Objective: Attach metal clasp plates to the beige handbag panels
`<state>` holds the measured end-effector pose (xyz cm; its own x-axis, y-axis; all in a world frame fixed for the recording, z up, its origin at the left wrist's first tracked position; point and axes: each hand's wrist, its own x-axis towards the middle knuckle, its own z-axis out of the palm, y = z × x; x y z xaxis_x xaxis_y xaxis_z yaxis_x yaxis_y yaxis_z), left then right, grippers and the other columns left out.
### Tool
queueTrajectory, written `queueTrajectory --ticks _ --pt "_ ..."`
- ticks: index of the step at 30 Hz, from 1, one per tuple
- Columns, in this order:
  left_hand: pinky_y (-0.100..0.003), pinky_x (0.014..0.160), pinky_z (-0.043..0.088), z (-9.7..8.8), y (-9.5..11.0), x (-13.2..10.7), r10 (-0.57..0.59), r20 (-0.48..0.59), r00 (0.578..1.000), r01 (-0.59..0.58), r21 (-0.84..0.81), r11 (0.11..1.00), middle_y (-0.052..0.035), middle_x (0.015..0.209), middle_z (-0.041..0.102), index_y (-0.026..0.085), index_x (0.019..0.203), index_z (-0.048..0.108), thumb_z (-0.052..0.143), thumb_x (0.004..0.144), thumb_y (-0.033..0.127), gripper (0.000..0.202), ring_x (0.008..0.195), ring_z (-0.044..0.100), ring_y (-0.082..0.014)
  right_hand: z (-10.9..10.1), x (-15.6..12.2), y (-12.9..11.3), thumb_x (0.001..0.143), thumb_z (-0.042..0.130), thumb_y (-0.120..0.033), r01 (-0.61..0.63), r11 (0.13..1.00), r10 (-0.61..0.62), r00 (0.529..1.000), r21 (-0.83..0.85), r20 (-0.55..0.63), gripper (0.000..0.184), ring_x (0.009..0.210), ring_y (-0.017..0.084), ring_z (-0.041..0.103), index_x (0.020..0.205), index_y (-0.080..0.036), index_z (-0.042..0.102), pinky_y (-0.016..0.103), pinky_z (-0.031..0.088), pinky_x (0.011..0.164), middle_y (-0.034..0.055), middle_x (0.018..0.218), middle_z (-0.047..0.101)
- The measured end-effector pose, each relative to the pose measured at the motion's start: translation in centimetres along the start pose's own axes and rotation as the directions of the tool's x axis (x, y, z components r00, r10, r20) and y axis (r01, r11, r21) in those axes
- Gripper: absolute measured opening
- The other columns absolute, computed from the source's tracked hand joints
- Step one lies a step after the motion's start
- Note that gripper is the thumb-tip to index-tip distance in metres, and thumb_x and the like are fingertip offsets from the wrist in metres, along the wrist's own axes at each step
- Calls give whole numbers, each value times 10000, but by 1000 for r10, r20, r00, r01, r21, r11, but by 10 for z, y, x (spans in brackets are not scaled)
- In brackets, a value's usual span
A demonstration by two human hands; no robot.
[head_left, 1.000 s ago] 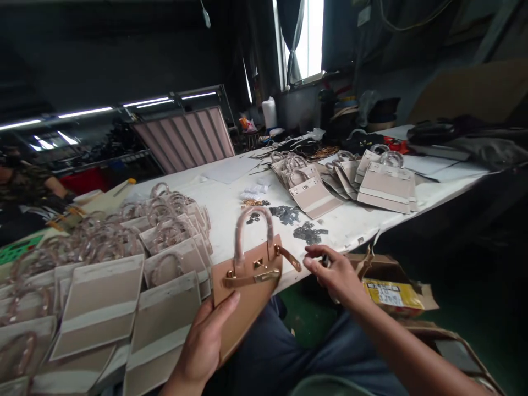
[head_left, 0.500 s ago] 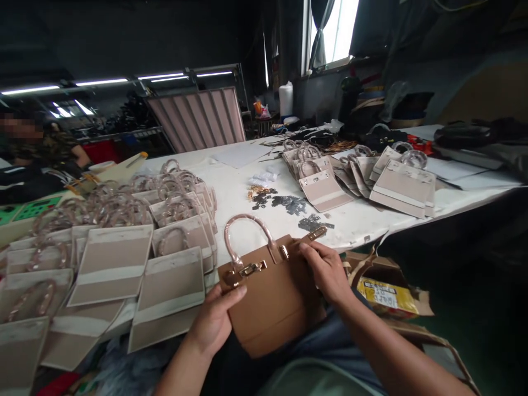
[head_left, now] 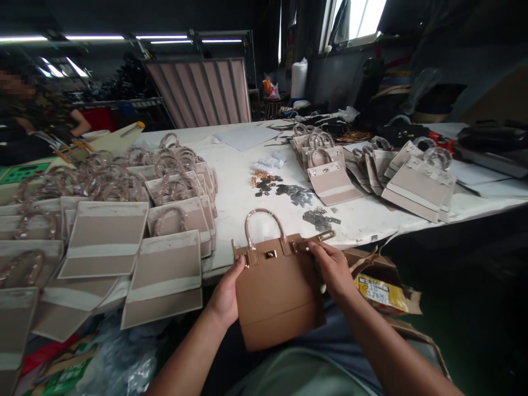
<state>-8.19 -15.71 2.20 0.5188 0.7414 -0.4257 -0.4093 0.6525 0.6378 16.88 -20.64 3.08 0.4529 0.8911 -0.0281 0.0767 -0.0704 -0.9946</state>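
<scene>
At the far left of my head view, a person [head_left: 51,113] in a patterned top sits behind the bench [head_left: 233,170]. Nearer to me, a pile of beige bag panels [head_left: 103,236] with wrapped handles spreads over the bench's left side; crumpled clear plastic [head_left: 127,352] lies below it. Next comes my left hand [head_left: 226,294], gripping the left edge of the tan bag [head_left: 278,300], thumb on its front. I hold this bag roughly upright above the lap, before the bench's near edge, its arched handle [head_left: 264,211] uppermost and a gold-coloured clasp [head_left: 270,254] at top centre. Beyond it, on the bench, I see small gold-coloured pieces [head_left: 264,176] and, just to their right, dark flat plates [head_left: 295,193]. At the bag's upper right corner a strap [head_left: 319,237] with a metal tip points outward; my right hand [head_left: 336,270] pinches it between thumb and fingers. Farther right, a second group of panels [head_left: 418,187] leans in overlapping layers, and an open cardboard box [head_left: 381,286] stands below bench level.
</scene>
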Motion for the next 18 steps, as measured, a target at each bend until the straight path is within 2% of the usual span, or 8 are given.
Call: queueTrajectory --ticks 3,7,11,14,18 --pt "-593 1141 510 0 -1 5 -39 -10 999 38 -32 999 -175 1185 806 155 1205 773 800 830 622 600 1286 689 -425 -3 5 8 852 691 -661 -43 999 44 998 -30 33 521 605 163 412 638 -219 515 295 325 565 -22 594 459" --pt "-586 1129 521 -1 -4 13 23 -28 999 -24 -22 999 -163 1242 793 181 1229 758 847 817 566 571 1269 702 -421 -6 10 19 866 689 -680 -92 995 93 994 -31 53 518 561 158 447 681 -209 577 285 340 533 -19 584 520" --pt "-576 1132 520 -11 -9 22 58 -32 998 -59 -43 997 -159 1241 794 177 1210 757 869 808 545 556 1272 701 -412 -6 14 27 891 667 -691 -103 992 108 991 -68 77 517 558 167 506 727 -202 631 281 387 548 -13 576 567" --pt "-560 1132 523 -18 -13 28 52 -43 998 -54 -53 997 -154 1228 799 175 1243 747 856 822 555 578 1261 710 -398 -4 17 29 893 659 -687 -62 977 71 997 -202 40 522 544 166 501 715 -196 664 286 371 549 -14 553 552" --pt "-526 1107 548 -21 -17 33 47 -122 991 -49 -9 999 -144 1249 794 177 1337 712 854 838 519 621 1233 728 -375 -1 19 26 893 661 -595 20 906 -36 999 -423 -29 509 528 157 477 577 -199 615 291 340 559 -20 498 477"
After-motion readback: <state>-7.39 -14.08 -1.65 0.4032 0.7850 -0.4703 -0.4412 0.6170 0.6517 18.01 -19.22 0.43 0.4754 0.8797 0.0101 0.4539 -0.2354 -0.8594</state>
